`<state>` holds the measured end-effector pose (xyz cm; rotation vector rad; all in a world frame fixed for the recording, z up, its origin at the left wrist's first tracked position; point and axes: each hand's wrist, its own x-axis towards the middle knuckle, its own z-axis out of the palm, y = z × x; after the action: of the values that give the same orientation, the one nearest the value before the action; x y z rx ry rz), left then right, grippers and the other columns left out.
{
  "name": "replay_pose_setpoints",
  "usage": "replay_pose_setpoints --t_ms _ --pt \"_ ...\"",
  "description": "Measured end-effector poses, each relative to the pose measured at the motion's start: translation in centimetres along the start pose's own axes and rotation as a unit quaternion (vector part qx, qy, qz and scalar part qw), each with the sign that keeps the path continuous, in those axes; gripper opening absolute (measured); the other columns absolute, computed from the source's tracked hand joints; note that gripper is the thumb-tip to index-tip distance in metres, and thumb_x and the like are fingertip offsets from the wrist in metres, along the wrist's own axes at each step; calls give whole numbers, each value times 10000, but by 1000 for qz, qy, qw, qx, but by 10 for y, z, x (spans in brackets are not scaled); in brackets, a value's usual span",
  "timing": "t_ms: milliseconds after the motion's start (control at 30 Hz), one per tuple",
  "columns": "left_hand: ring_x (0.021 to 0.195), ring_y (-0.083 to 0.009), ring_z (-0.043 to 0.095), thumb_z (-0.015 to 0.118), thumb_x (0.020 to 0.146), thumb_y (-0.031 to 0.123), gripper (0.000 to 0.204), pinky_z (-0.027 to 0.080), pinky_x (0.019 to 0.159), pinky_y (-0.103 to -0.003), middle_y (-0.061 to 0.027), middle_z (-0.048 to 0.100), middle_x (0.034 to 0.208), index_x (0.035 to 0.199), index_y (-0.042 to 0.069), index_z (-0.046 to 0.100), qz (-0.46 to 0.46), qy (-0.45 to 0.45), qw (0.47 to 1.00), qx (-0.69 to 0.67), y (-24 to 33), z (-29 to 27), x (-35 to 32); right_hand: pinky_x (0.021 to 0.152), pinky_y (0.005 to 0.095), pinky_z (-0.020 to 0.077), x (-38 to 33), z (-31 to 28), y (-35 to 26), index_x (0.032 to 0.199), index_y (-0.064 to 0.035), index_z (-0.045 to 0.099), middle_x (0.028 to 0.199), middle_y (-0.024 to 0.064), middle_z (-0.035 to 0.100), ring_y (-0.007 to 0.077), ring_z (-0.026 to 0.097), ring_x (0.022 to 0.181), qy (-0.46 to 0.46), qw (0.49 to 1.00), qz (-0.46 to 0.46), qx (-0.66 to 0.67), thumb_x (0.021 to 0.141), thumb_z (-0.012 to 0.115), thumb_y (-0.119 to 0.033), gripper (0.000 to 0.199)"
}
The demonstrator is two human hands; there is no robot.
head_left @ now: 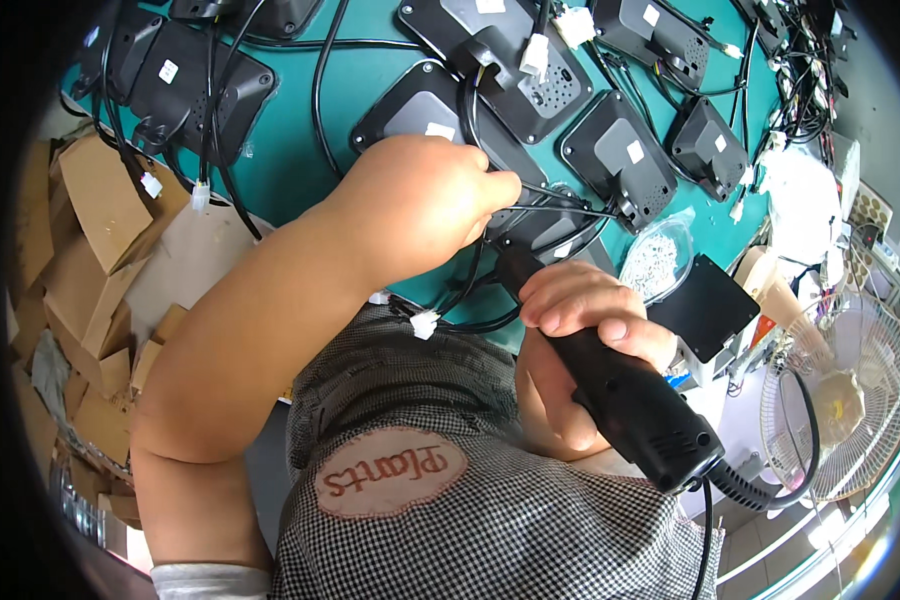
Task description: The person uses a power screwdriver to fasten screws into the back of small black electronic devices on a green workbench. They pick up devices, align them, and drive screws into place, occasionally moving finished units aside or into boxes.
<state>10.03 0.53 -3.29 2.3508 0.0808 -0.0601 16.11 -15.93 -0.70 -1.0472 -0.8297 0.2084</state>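
Seen from above, looking down past a checked apron (490, 520) to a green workbench (290, 170).

Right hand (580, 330) wrapped fully round a black electric screwdriver (620, 390), fingers closed tight on the barrel, thumb laid along the top. Tool angled up and away, tip down against the back of a black plastic device (545, 235) lying face-down just beyond the knuckles; coiled power cord (760, 490) trailing off the tool's rear end toward the lower right. Gripped that way, probably, to press straight down on a screw.

Left hand (425, 200) curled over the same device, fingers bent and pinched shut on thin black cables (560, 210), apparently pulling them aside so the tool tip has a free path (exact fingertip contact hidden behind the knuckles).

Laid out face-down across the bench, backs up, likely so the screw holes stay reachable: roughly eight more black devices (620, 155) of the same kind, each with a small white sticker and a trailing lead; a few cut off at the upper rim, so count uncertain. White plug connectors (425, 323) on lead ends, at least six visible.

One clear bag of small screws (660, 255) just right of the worked device, within easy reach. One flat black square pad (705, 305) beside it. One white desk fan (840, 400) at far right. Torn cardboard pieces (95, 270) heaped at left, too many and too overlapped to count.
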Motion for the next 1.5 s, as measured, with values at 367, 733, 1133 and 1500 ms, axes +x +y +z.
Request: replay_pose_setpoints --t_ms 367,733,1133,1500 --pt "656 -275 565 646 745 173 118 454 546 -401 -62 520 687 786 109 556 -27 -29 999 5 3 -3 4 552 380 529 -14 -4 18 1077 22 438 838 167 608 268 617 646 10 999 -8 42 707 752 -498 711" --pt "627 -261 560 661 731 174 141 460 531 -384 -49 512 667 747 112 535 -41 -39 998 32 6 -4 6 485 332 514 1 -8 -4 1092 -34 430 814 135 590 226 604 587 22 999 -24 -11 752 676 -573 683" --pt "614 -250 557 663 727 169 137 456 515 -370 -36 506 660 736 118 535 -34 -21 999 30 5 -3 5 529 382 534 -5 -11 -3 1062 -32 420 839 146 584 262 615 621 -72 997 -15 -37 751 692 -529 647" --pt "617 -262 557 652 737 170 130 452 521 -384 -47 507 662 731 116 534 -34 -7 999 18 7 -6 5 563 417 524 0 -9 5 816 -2 512 847 190 589 294 597 640 -183 983 -22 12 717 601 -24 135"
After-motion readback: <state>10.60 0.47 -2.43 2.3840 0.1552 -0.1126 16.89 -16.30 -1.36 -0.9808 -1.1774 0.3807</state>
